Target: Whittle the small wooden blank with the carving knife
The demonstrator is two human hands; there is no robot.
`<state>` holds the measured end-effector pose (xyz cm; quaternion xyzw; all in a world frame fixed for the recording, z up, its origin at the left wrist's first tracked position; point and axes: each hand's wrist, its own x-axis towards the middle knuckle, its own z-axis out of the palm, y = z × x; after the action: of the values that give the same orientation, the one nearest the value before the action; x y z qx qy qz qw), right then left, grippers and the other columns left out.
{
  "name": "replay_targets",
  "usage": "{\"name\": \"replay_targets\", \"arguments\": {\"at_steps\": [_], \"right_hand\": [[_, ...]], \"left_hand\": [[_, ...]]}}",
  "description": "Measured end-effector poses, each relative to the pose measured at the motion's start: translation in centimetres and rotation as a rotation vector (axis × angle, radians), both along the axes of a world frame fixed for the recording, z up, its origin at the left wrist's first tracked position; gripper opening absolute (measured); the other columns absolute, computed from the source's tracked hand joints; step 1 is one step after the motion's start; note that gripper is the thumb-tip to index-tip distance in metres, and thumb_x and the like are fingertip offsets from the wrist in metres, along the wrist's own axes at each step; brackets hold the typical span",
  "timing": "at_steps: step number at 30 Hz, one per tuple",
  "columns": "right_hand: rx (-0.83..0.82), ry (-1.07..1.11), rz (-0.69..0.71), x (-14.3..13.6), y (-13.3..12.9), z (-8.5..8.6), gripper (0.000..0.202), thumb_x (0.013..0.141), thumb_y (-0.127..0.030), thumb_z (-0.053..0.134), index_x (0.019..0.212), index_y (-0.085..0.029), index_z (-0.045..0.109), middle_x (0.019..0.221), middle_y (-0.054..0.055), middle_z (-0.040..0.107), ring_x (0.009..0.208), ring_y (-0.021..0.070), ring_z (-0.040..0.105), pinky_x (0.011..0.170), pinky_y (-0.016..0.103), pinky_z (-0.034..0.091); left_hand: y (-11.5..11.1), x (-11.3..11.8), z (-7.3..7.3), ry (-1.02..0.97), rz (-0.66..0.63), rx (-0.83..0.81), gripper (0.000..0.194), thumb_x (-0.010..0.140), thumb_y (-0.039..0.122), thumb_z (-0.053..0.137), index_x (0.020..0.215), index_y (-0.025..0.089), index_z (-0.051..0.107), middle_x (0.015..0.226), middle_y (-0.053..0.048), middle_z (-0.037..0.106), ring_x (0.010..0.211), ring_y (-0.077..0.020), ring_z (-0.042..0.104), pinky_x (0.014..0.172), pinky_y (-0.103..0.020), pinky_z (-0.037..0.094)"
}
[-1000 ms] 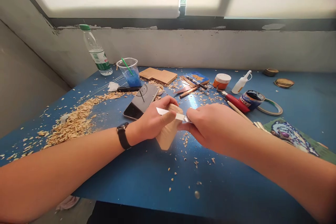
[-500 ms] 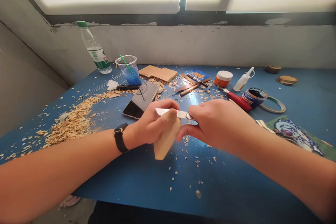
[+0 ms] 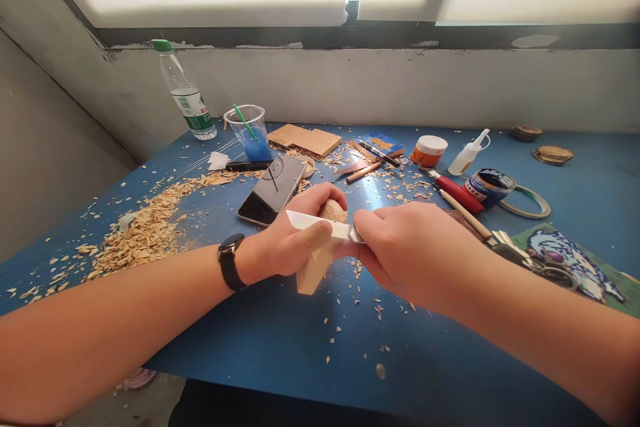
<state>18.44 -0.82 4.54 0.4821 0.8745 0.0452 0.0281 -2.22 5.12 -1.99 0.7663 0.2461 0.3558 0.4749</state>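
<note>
A pale wooden block (image 3: 315, 268) is gripped by my left hand (image 3: 295, 227), its rounded top showing between thumb and fingers and its squared end pointing down. My right hand (image 3: 400, 237) is closed around the handle of a knife (image 3: 320, 223), the handle mostly hidden in the palm. The knife's flat, slanted blade points left and lies across the block near its top, with my left thumb against the blade. Wood shavings (image 3: 145, 230) are heaped on the blue table (image 3: 260, 347) to the left.
A phone (image 3: 273, 190) lies just beyond my left hand. Behind it stand a cup (image 3: 250, 137) and a bottle (image 3: 190, 103). To the right are a red-handled cutter (image 3: 460, 192), a paint jar (image 3: 489, 187), a glue bottle (image 3: 467, 155) and a tape roll (image 3: 525, 202).
The knife blade has shifted left and slightly down over the block. My right hand has moved lower and its fingers have closed in, nearer my left hand. The block's rounded top now shows.
</note>
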Motion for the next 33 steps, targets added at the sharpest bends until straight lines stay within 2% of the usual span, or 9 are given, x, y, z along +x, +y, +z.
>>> {"name": "replay_targets", "arguments": {"at_steps": [8, 11, 15, 20, 24, 26, 30, 33], "right_hand": [[0.060, 0.030, 0.114, 0.1, -0.6, -0.5, 0.005, 0.092, -0.025, 0.060, 0.092, -0.021, 0.061, 0.066, 0.000, 0.056, 0.051, 0.0135, 0.033, 0.051, 0.030, 0.012], [0.025, 0.052, 0.108, 0.0, -0.5, -0.5, 0.007, 0.094, -0.027, 0.059, 0.092, -0.021, 0.062, 0.067, 0.000, 0.058, 0.051, 0.0131, 0.030, 0.050, 0.030, 0.013], [-0.001, 0.087, 0.052, 0.1, -0.2, -0.4, 0.021, 0.101, -0.034, 0.054, 0.087, -0.022, 0.063, 0.066, -0.001, 0.058, 0.052, 0.0133, 0.024, 0.052, 0.032, 0.015], [0.027, 0.089, -0.011, 0.2, 0.2, -0.4, 0.033, 0.104, -0.047, 0.055, 0.089, -0.021, 0.069, 0.065, -0.001, 0.053, 0.056, 0.0145, 0.025, 0.054, 0.033, 0.015], [0.060, 0.132, -0.044, 0.3, 0.4, -1.1, 0.051, 0.099, -0.069, 0.059, 0.085, -0.021, 0.069, 0.061, -0.001, 0.049, 0.056, 0.0150, 0.031, 0.055, 0.032, 0.016], [0.098, 0.143, -0.044, 0.4, 0.5, -1.3, 0.056, 0.096, -0.075, 0.058, 0.085, -0.021, 0.068, 0.061, -0.001, 0.049, 0.055, 0.0150, 0.032, 0.055, 0.031, 0.016], [0.155, 0.141, -0.063, 0.4, 0.3, -1.2, 0.051, 0.105, -0.066, 0.047, 0.088, -0.021, 0.064, 0.063, 0.000, 0.052, 0.055, 0.0158, 0.034, 0.056, 0.032, 0.015], [0.126, 0.124, -0.061, 0.3, 0.2, -1.1, 0.041, 0.109, -0.052, 0.043, 0.090, -0.021, 0.062, 0.067, 0.001, 0.058, 0.055, 0.0159, 0.034, 0.055, 0.032, 0.015]], "left_hand": [[-0.3, 0.1, 0.3, 0.003, 0.055, 0.083, 0.082, 0.080, 0.097, 0.048, 0.106, 0.021, 0.065, 0.081, -0.006, 0.063, 0.074, -0.0233, 0.057, 0.066, -0.037, 0.051], [-0.4, 0.1, 0.4, -0.006, 0.038, 0.102, 0.077, 0.083, 0.093, 0.049, 0.106, 0.021, 0.065, 0.081, -0.006, 0.063, 0.073, -0.0233, 0.057, 0.066, -0.038, 0.051], [-0.3, 0.2, 0.3, -0.028, -0.003, 0.088, 0.064, 0.088, 0.082, 0.054, 0.105, 0.021, 0.064, 0.078, -0.005, 0.062, 0.068, -0.0209, 0.055, 0.067, -0.037, 0.049], [-0.3, 0.4, 0.3, -0.026, 0.039, -0.003, 0.067, 0.085, 0.087, 0.057, 0.102, 0.022, 0.062, 0.074, -0.003, 0.060, 0.066, -0.0198, 0.052, 0.063, -0.036, 0.048], [-0.9, 0.5, 0.9, -0.025, 0.071, 0.034, 0.052, 0.097, 0.071, 0.053, 0.090, 0.021, 0.061, 0.071, -0.002, 0.055, 0.064, -0.0172, 0.047, 0.062, -0.034, 0.043], [-1.0, 0.5, 1.0, -0.030, 0.087, 0.034, 0.055, 0.099, 0.073, 0.049, 0.087, 0.020, 0.060, 0.070, -0.001, 0.052, 0.063, -0.0163, 0.045, 0.061, -0.033, 0.040], [-0.4, 0.5, 0.4, -0.072, 0.043, -0.127, 0.075, 0.085, 0.095, 0.050, 0.101, 0.022, 0.058, 0.071, 0.002, 0.052, 0.062, -0.0156, 0.045, 0.056, -0.031, 0.039], [0.2, 0.5, 0.0, -0.089, 0.027, -0.195, 0.079, 0.082, 0.094, 0.055, 0.115, 0.023, 0.059, 0.084, -0.001, 0.057, 0.068, -0.0172, 0.052, 0.060, -0.031, 0.045]]}}
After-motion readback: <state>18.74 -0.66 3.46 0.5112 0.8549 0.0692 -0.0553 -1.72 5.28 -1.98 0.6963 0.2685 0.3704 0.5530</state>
